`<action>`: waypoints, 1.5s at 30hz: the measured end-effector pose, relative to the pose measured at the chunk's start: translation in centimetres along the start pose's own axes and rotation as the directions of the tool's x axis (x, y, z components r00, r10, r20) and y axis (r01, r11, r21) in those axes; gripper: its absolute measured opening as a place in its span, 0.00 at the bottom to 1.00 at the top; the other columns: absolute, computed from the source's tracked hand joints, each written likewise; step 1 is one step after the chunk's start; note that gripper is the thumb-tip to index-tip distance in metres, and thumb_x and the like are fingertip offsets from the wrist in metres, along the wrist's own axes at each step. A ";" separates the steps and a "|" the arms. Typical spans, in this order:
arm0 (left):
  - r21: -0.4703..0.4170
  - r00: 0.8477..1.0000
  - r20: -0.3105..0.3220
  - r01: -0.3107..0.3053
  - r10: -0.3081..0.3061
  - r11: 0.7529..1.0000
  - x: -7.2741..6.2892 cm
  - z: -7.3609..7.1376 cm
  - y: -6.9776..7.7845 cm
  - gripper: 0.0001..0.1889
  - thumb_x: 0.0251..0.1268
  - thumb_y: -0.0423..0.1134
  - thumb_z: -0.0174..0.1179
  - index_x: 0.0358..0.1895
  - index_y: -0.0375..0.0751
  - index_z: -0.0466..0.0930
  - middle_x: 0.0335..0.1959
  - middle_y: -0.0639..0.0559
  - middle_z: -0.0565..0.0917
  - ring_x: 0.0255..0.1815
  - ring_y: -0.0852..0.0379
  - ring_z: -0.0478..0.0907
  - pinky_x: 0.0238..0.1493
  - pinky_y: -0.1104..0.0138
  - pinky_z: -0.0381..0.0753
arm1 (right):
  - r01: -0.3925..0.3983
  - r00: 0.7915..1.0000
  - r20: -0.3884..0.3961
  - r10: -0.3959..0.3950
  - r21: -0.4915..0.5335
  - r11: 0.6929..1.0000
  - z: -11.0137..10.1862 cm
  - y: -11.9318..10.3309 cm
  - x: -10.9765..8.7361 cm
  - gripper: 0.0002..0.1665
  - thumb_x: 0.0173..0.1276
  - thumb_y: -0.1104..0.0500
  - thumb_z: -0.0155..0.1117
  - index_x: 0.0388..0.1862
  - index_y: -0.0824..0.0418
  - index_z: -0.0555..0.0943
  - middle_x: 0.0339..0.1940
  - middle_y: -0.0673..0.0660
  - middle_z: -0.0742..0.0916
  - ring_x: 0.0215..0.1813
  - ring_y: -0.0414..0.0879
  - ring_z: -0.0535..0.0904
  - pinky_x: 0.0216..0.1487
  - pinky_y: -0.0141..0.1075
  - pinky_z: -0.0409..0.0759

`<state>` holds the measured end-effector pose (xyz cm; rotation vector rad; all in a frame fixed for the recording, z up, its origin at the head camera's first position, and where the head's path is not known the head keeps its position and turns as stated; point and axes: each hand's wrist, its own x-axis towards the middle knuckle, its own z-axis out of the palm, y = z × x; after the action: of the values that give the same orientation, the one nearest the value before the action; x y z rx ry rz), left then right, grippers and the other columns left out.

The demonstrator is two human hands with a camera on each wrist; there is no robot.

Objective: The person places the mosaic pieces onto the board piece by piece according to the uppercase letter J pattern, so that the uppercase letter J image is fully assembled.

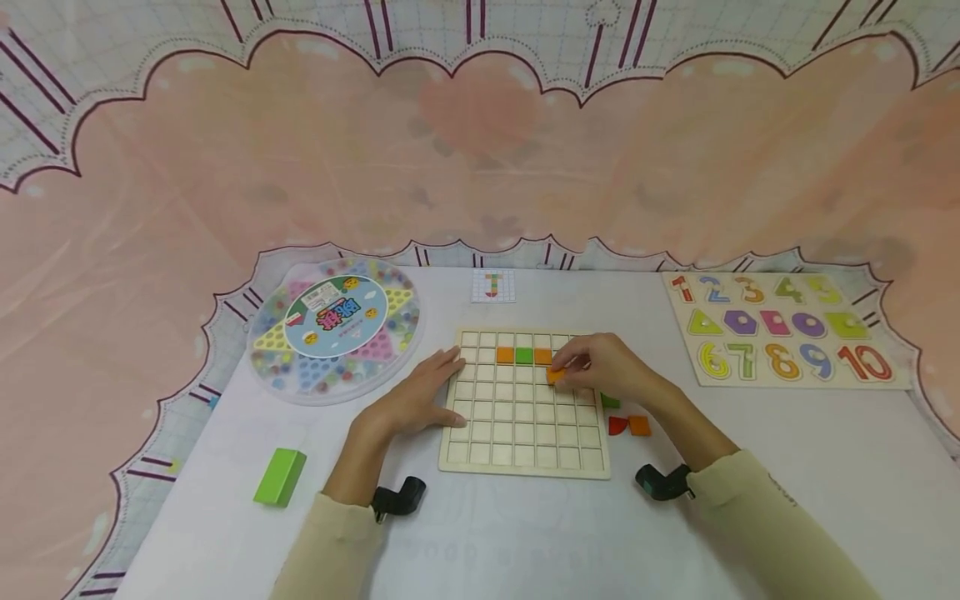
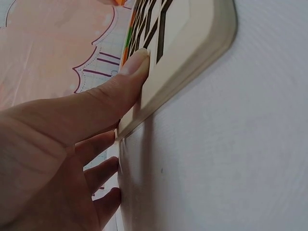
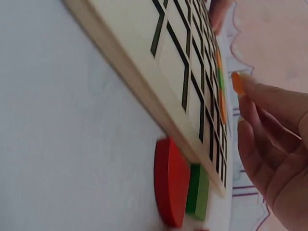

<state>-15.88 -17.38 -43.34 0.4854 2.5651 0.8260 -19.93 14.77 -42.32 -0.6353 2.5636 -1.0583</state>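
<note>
Facing a seemingly cloth backdrop (image 1: pixel 337 175) across a tabletop (image 1: pixel 525 533), left hand (image 1: pixel 415 398) splays, right hand (image 1: pixel 604 367) pinches tile (image 1: pixel 555 377).

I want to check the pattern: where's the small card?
In the head view, the small card lies beyond the grid board, between the round board on the left and the number board on the right.

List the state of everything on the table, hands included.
Grid board: flat, three tiles set in
Left hand: touching grid board's left side
Right hand: pinching orange tile
Red piece: loose
Green piece: loose beside grid board
Second orange tile: loose
Green block: lying flat
Pattern card: flat
Number board: flat
Round board: flat
</note>
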 end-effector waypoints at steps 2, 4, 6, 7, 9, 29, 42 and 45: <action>-0.003 1.000 -0.001 0.002 -0.002 1.000 0.0 0.0 0.0 0.48 0.59 0.43 0.74 0.80 0.37 0.58 0.86 0.45 0.48 0.87 0.39 0.40 0.85 0.43 0.49 | 0.020 1.000 -0.013 -0.020 -0.004 1.000 0.4 -0.4 0.3 0.11 0.61 0.58 0.78 0.43 0.55 0.90 0.46 0.54 0.91 0.41 0.43 0.81 0.43 0.26 0.82; -0.003 1.000 -0.001 0.000 0.000 1.000 0.1 0.0 0.0 0.48 0.59 0.43 0.74 0.80 0.38 0.57 0.87 0.45 0.47 0.88 0.39 0.39 0.85 0.43 0.49 | 0.045 0.999 -0.025 -0.045 -0.011 0.999 0.6 -0.7 0.6 0.11 0.60 0.59 0.78 0.42 0.56 0.90 0.44 0.54 0.91 0.40 0.42 0.81 0.42 0.26 0.82; -0.007 1.000 0.001 0.001 -0.001 1.000 0.1 0.1 0.1 0.48 0.59 0.43 0.74 0.80 0.38 0.57 0.87 0.46 0.47 0.88 0.41 0.39 0.85 0.44 0.48 | 0.067 0.997 -0.032 -0.068 -0.014 0.998 0.8 -0.9 0.9 0.11 0.60 0.59 0.79 0.42 0.57 0.90 0.43 0.54 0.92 0.38 0.41 0.81 0.41 0.27 0.82; -0.008 1.000 0.001 0.002 -0.002 1.000 0.1 0.1 0.1 0.48 0.59 0.43 0.74 0.80 0.38 0.57 0.87 0.47 0.47 0.88 0.41 0.38 0.86 0.44 0.48 | 0.071 0.997 -0.033 -0.071 -0.011 0.997 0.8 -1.1 1.0 0.11 0.59 0.59 0.79 0.42 0.57 0.90 0.42 0.54 0.92 0.38 0.42 0.81 0.41 0.27 0.82; -0.003 1.000 0.002 0.002 -0.002 1.000 0.2 0.1 0.1 0.48 0.59 0.43 0.74 0.80 0.38 0.57 0.87 0.46 0.47 0.88 0.40 0.39 0.85 0.44 0.48 | 0.083 0.996 -0.031 -0.084 -0.014 0.996 1.0 -1.2 1.4 0.11 0.60 0.59 0.78 0.42 0.58 0.90 0.41 0.54 0.92 0.37 0.41 0.81 0.40 0.26 0.81; 0.008 1.000 -0.006 -0.007 0.008 1.000 0.4 0.0 0.2 0.48 0.59 0.43 0.74 0.80 0.37 0.58 0.86 0.44 0.48 0.88 0.39 0.40 0.85 0.44 0.48 | 0.045 0.997 -0.061 -0.048 -0.053 0.998 3.2 -1.6 3.0 0.10 0.58 0.59 0.80 0.40 0.57 0.90 0.37 0.52 0.89 0.34 0.41 0.78 0.37 0.28 0.79; 0.005 1.000 -0.006 0.000 0.000 1.000 0.0 0.0 0.1 0.48 0.59 0.42 0.74 0.80 0.37 0.57 0.86 0.44 0.48 0.87 0.38 0.40 0.85 0.43 0.48 | -0.005 0.998 -0.062 0.001 -0.061 0.998 3.8 -1.9 3.2 0.11 0.58 0.58 0.80 0.40 0.56 0.91 0.34 0.51 0.87 0.33 0.42 0.77 0.36 0.30 0.77; 0.008 1.000 -0.004 0.002 -0.002 1.000 0.0 0.0 0.0 0.48 0.59 0.42 0.74 0.80 0.36 0.57 0.86 0.44 0.47 0.87 0.38 0.40 0.85 0.43 0.48 | -0.017 0.998 -0.065 0.014 -0.038 0.999 3.9 -1.8 3.2 0.11 0.57 0.59 0.80 0.40 0.56 0.91 0.36 0.52 0.88 0.33 0.42 0.77 0.36 0.29 0.77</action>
<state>-15.84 -17.40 -43.35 0.4841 2.5732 0.8176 -20.54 9.69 -44.03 -0.5993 2.6455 -1.0434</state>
